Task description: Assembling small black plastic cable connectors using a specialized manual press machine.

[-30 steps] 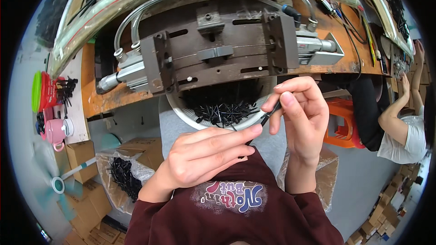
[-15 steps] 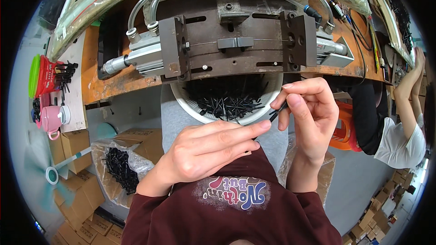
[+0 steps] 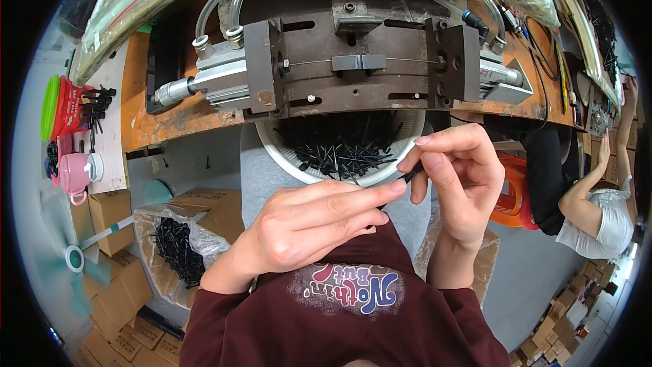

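Above my lap, in front of my shirt, both hands meet at a small black rod-like part (image 3: pixel 413 174). My right hand (image 3: pixel 460 180) pinches one end of it between thumb and fingers. The other end runs to the fingertips of my left hand (image 3: pixel 302 224), whose fingers are closed, palm turned in; what lies under them is hidden. Just beyond the hands, a white basket (image 3: pixel 275 153) on my lap holds a heap of thin black parts (image 3: pixel 343 156). Behind it stands a dark metal fixture (image 3: pixel 312 85) with a small grey block (image 3: pixel 358 62) at its middle.
Silver cylinders (image 3: pixel 227 81) with clear hoses flank the fixture on an orange workbench (image 3: pixel 142 122). A bag of black parts (image 3: pixel 178 248) in a carton lies at lower left. A pink cup (image 3: pixel 73 171) and a fan (image 3: pixel 75 258) are left; a co-worker (image 3: pixel 598 221) sits right.
My right fingers have come slightly down toward my left hand, and less of the black part shows. My left hand stays nearly still. The co-worker's arms have shifted.
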The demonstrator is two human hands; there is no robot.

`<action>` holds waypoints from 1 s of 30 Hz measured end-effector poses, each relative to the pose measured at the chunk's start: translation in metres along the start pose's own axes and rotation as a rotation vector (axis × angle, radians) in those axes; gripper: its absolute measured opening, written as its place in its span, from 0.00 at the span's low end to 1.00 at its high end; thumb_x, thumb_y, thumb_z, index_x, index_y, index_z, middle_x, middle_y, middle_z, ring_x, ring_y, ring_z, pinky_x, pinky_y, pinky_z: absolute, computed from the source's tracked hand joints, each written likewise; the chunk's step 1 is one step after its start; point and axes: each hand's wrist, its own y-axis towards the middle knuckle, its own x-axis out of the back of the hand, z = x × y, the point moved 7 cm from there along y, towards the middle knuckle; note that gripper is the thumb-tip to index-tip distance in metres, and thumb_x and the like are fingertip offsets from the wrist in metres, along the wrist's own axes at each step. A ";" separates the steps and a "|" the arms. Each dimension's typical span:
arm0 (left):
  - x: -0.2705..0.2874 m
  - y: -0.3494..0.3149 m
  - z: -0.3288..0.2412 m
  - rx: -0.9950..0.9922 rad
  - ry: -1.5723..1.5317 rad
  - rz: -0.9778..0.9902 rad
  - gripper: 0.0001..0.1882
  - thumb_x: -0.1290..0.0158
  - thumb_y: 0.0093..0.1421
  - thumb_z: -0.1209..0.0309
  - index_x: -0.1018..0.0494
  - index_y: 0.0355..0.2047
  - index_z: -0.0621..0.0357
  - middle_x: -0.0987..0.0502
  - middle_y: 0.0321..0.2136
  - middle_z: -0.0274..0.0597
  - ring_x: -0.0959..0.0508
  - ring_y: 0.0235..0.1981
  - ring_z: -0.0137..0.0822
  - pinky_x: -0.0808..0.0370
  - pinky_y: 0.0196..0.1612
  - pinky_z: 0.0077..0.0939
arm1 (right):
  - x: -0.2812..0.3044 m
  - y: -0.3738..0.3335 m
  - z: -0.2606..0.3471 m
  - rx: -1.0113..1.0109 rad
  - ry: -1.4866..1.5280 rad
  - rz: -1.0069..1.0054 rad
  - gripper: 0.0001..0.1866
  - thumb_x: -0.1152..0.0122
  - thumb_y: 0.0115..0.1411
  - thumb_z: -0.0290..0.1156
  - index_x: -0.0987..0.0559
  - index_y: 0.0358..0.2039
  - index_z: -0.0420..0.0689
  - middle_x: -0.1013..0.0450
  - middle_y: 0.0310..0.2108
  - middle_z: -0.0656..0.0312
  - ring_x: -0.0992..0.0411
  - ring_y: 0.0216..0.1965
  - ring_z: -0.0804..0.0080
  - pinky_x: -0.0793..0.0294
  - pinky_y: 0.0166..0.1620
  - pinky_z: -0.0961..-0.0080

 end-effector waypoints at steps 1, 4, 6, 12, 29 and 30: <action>0.000 0.000 0.000 -0.001 -0.001 -0.005 0.14 0.37 0.39 0.78 0.20 0.30 0.67 0.21 0.42 0.52 0.19 0.34 0.39 0.20 0.34 0.25 | 0.000 0.000 -0.002 -0.029 0.021 -0.018 0.07 0.48 0.61 0.16 0.26 0.41 0.32 0.24 0.30 0.53 0.29 0.22 0.81 0.29 0.25 0.87; 0.002 0.003 0.000 -0.011 0.031 -0.041 0.15 0.36 0.39 0.77 0.20 0.31 0.67 0.21 0.43 0.53 0.19 0.33 0.39 0.21 0.34 0.26 | 0.002 0.003 -0.005 -0.083 0.082 -0.091 0.10 0.49 0.63 0.19 0.28 0.45 0.32 0.23 0.31 0.52 0.27 0.22 0.78 0.27 0.27 0.84; 0.010 0.009 0.002 0.041 0.099 -0.084 0.16 0.36 0.39 0.76 0.21 0.32 0.67 0.22 0.44 0.53 0.19 0.32 0.39 0.22 0.34 0.27 | 0.012 0.007 -0.005 -0.073 0.071 -0.177 0.13 0.48 0.64 0.22 0.30 0.48 0.33 0.23 0.32 0.50 0.27 0.22 0.76 0.26 0.29 0.81; 0.010 0.026 0.027 0.113 0.527 -0.150 0.15 0.36 0.43 0.74 0.23 0.34 0.62 0.23 0.47 0.44 0.21 0.34 0.39 0.24 0.37 0.27 | 0.023 0.001 -0.012 -0.056 0.054 -0.195 0.07 0.46 0.62 0.20 0.29 0.41 0.33 0.23 0.33 0.47 0.25 0.25 0.72 0.24 0.31 0.80; 0.004 0.037 0.037 0.202 0.738 -0.063 0.12 0.38 0.45 0.72 0.21 0.32 0.56 0.22 0.48 0.38 0.28 0.16 0.29 0.29 0.24 0.19 | 0.023 -0.008 -0.014 -0.153 0.201 -0.175 0.07 0.46 0.62 0.21 0.31 0.39 0.31 0.25 0.28 0.44 0.27 0.19 0.70 0.25 0.18 0.82; 0.004 0.038 0.036 0.201 0.737 -0.073 0.12 0.38 0.45 0.72 0.21 0.32 0.56 0.22 0.48 0.39 0.28 0.15 0.29 0.29 0.23 0.20 | 0.024 -0.009 -0.014 -0.158 0.198 -0.171 0.08 0.46 0.62 0.21 0.32 0.39 0.32 0.26 0.28 0.45 0.27 0.19 0.71 0.26 0.18 0.83</action>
